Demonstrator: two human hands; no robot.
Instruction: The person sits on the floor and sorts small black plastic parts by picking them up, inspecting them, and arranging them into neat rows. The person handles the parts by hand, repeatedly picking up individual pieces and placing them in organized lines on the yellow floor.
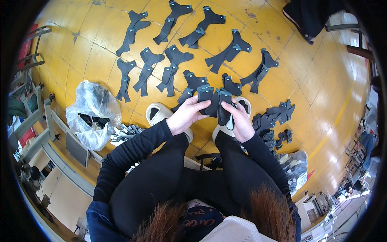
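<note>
My left hand (186,115) is closed on a small black fabric strip (205,93) with a dark green end and a small pale label. A second small stack of black fabric strips (224,109) sits between the thumb and fingers of my right hand (242,124). Both bundles are held side by side above my feet. On the yellow floor beyond lie several Y-shaped black fabric pieces (175,64) in loose rows, each with small pale labels. Two of the nearest, a black piece (195,80) and another black piece (231,86), are partly hidden behind my hands.
A clear plastic bag (90,107) with dark items stands at left, beside a pile of grey-and-white pieces (125,134). At right are heaped black pieces (274,115) and another plastic bag (296,165). Metal frames (50,125) line the left side. Another person's dark-clothed leg (306,18) shows far right.
</note>
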